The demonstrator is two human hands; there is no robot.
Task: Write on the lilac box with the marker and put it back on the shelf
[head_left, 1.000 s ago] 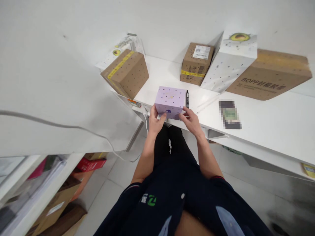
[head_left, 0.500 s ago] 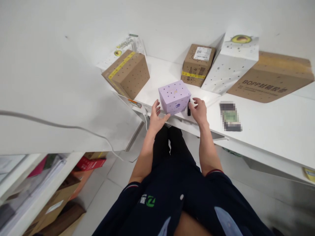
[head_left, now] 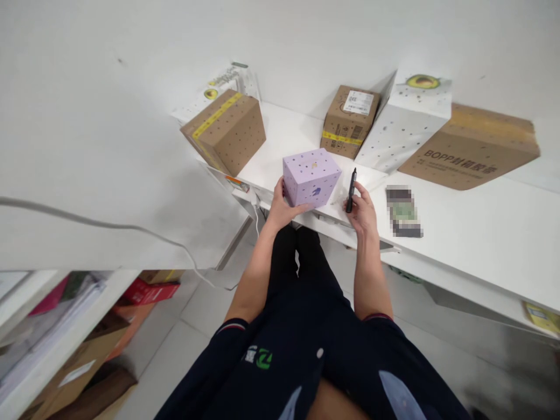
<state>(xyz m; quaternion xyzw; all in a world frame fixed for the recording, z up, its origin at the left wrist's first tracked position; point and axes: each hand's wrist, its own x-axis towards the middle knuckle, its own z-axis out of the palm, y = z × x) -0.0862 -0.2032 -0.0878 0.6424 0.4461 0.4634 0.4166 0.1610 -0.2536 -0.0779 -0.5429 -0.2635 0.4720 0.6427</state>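
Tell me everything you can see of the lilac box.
The lilac box looks like closed, smooth card, with small dark dots, a pale gold mark on top and a purple motif in front. It appears to sit upright, angled, near the edge of the white desk. The left hand holds its near left corner.

A black marker [head_left: 352, 191], moments ago lying on the desk [head_left: 459, 227] beside a purple box [head_left: 310, 178], is now held in the fingers of the right hand [head_left: 363, 211]. The box, first gripped by both hands, sits turned at an angle, and the left hand [head_left: 282, 209], apart from it half a second earlier, is back against its near left corner.
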